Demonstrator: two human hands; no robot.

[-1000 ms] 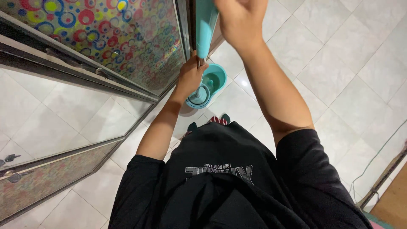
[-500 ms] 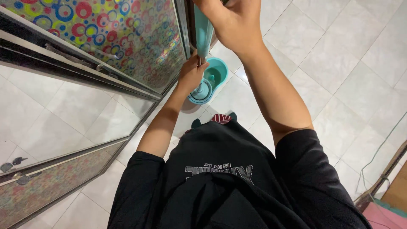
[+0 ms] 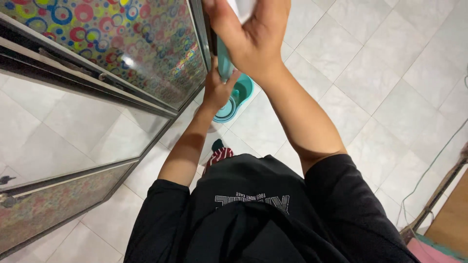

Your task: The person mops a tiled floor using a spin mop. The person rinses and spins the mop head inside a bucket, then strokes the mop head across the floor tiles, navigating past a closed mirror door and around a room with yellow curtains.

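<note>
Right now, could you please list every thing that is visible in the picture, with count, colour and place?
mop handle: one, teal, upright at top centre, held by both hands
bucket: one, teal, on the floor below the hands
sliding door: one, panels with many-coloured circles and a mirror-like panel, metal frame, left side
floor tiles: many, pale white-grey, all over the right side
cable: one, thin, light, lying on the floor at right
wooden piece: one, brown, lower right corner
sock: one, red and white stripes, on the foot just above the shirt
shirt: one, black with pale print, bottom centre
left hand: one, grips the handle lower down
right hand: one, grips the handle at the top
</note>
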